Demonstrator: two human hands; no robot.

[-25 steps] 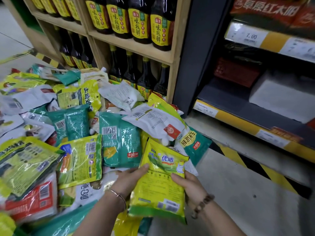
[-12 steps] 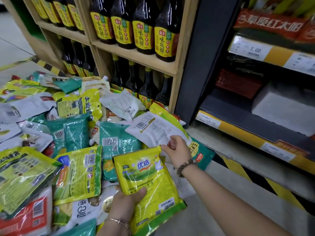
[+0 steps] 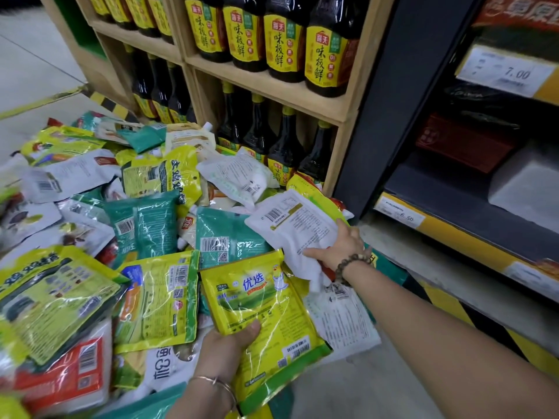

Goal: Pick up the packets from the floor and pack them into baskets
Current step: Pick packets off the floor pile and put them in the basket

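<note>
Right hand [image 3: 338,247]: a second ago it shared the yellow packet [image 3: 263,316]. Since then it has reached up to the pile and now grips the near end of the white packet [image 3: 290,219].
White packet: it lay flat before. Its near end is now bunched in the fingers, and its red mark is covered.
Left hand [image 3: 223,349]: now holds the yellow packet alone, thumb on its front.
Yellow packet: its top has swung over to the left.

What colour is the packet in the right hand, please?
The packet is white with a black barcode; head view.
</note>
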